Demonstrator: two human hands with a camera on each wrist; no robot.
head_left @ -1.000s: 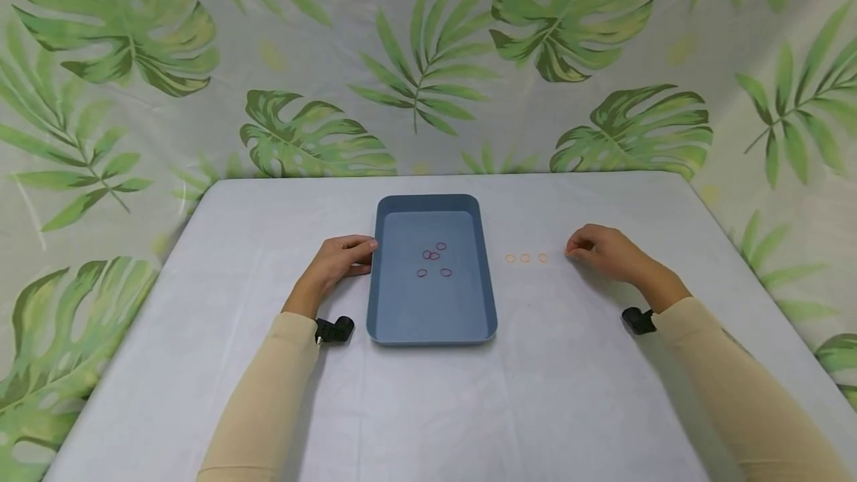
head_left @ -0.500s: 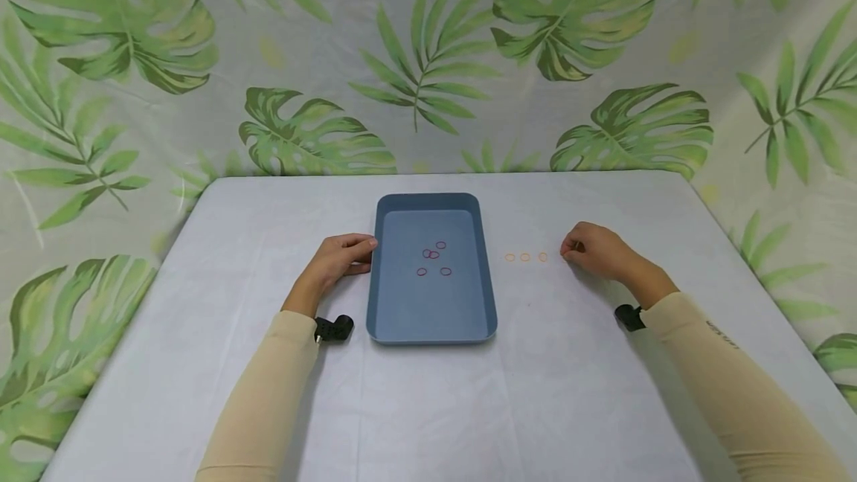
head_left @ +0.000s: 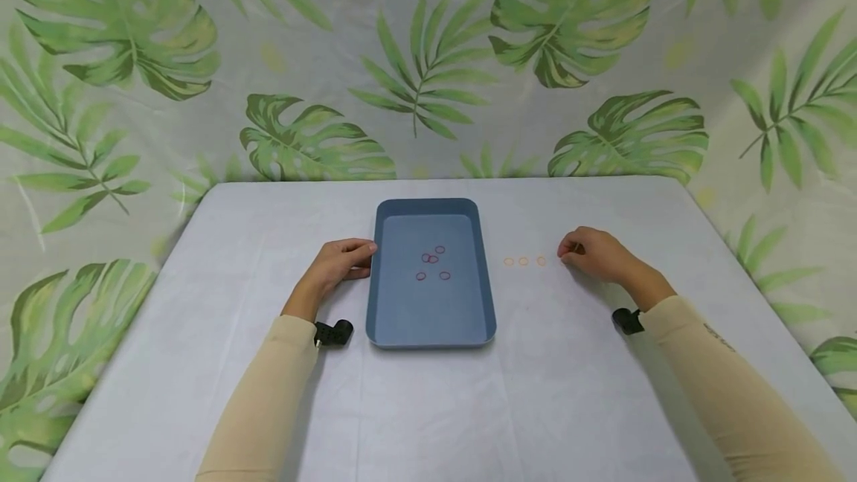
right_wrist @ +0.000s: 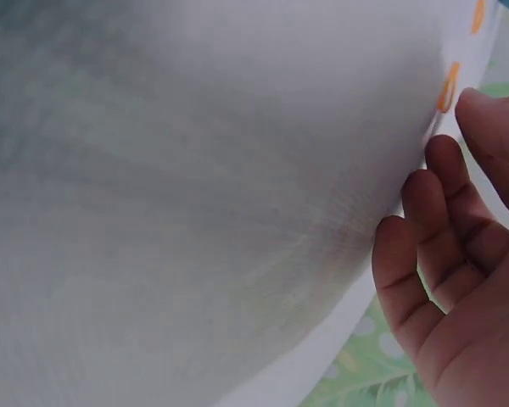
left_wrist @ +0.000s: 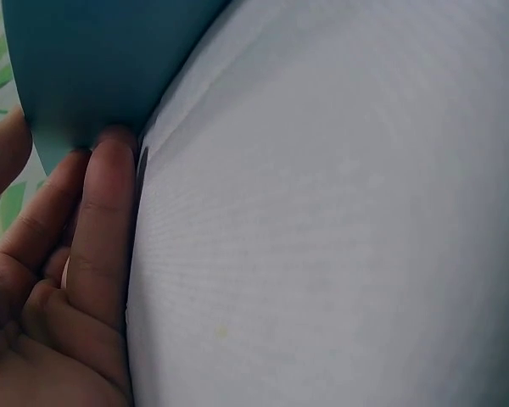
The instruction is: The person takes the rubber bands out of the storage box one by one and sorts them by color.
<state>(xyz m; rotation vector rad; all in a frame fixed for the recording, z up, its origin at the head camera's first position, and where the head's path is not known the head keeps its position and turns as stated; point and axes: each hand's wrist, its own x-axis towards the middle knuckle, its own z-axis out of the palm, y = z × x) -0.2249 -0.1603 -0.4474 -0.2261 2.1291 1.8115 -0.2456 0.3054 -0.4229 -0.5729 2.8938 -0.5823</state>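
My left hand (head_left: 338,262) holds the left edge of the blue-grey tray (head_left: 431,326). In the left wrist view the fingers (left_wrist: 109,212) lie along the tray's outer wall (left_wrist: 102,68), the thumb by the rim. Several thin red rubber bands lie inside the tray, two overlapping (head_left: 430,259). On the cloth to its right, 3 orange rubber bands form a row, the rightmost one (head_left: 541,262) nearest my right hand (head_left: 599,253). The right thumb and index finger meet in a pinch just beyond the row. The orange band at those fingertips is now hidden.
A white cloth (head_left: 428,407) covers the table, and a leaf-patterned sheet (head_left: 435,58) hangs behind and at the sides. A black wrist camera (head_left: 333,333) sits on the left wrist, another camera (head_left: 627,320) on the right.
My right hand has shifted slightly left towards the row, and the orange band seen at its fingertips has gone out of sight. The left hand, tray and bands stay as they were.
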